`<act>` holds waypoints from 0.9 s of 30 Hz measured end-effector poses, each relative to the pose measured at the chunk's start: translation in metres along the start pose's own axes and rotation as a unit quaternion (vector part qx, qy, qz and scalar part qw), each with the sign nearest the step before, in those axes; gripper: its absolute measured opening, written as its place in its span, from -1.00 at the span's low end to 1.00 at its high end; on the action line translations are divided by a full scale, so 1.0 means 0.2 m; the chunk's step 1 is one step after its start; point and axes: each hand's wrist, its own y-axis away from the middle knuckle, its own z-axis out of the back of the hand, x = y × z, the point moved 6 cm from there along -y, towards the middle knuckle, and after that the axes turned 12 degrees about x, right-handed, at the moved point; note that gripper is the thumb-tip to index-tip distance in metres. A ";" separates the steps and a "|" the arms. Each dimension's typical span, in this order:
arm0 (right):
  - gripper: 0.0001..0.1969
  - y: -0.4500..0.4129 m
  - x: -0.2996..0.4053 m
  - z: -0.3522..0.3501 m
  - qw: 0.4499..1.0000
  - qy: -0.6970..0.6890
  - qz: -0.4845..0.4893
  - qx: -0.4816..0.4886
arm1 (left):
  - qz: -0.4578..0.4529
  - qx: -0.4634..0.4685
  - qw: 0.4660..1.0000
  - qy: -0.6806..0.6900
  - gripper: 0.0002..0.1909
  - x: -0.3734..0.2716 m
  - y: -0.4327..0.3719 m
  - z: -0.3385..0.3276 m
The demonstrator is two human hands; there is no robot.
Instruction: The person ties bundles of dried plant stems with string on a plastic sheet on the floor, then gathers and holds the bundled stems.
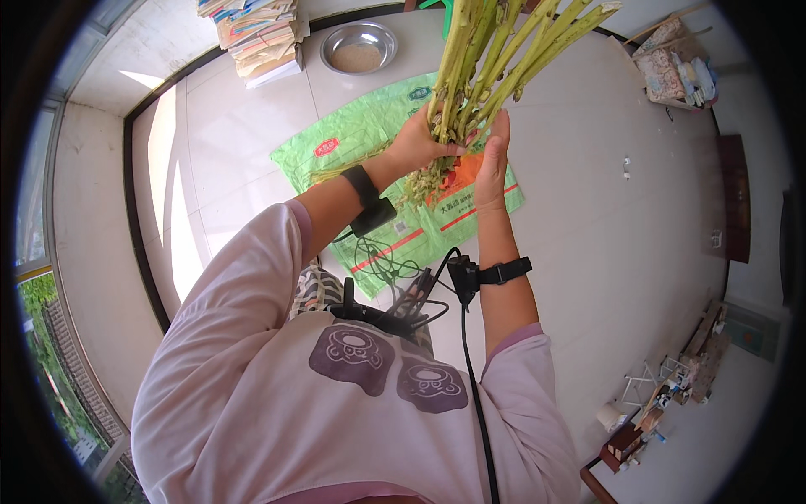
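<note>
My left hand [415, 142] is closed around a bunch of thick yellow-green plant stalks [482, 57]. The cut ends point up and away from me, while the leafy or seeded tips [428, 183] hang down towards my body. Beside the bunch, on its right, my right hand [492, 165] is raised with the palm turned inward and does not wrap around the stalks. Whether it touches them I cannot tell. Below both hands a green printed plastic sack [403, 236] is spread on the floor. A few thin stems [334, 171] lie on it, near my left forearm.
A metal basin [385, 53] with brownish grains stands beyond the sack, beside a stack of papers [267, 44]. Black cables [387, 261] hang at my waist and wrists. A box of cloth items [670, 69] is at far right, and folding metal frames [642, 381] stand lower right.
</note>
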 end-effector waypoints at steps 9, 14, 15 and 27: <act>-0.18 0.00 0.01 0.01 1.000 0.017 0.002 0.001 | -0.011 -0.009 0.998 -0.068 -0.22 -0.04 -0.01 -0.02; -0.17 -0.02 0.04 -0.02 0.998 0.059 0.005 0.021 | -0.012 0.010 0.998 -0.054 -0.23 -0.02 -0.02 -0.01; -0.17 -0.01 0.03 -0.01 0.997 0.068 0.007 0.025 | -0.041 -0.001 0.993 -0.115 -0.24 -0.06 -0.02 -0.01; -0.23 0.00 0.00 0.02 0.997 0.077 -0.004 0.007 | -0.022 -0.006 0.999 -0.029 -0.26 0.01 -0.03 -0.02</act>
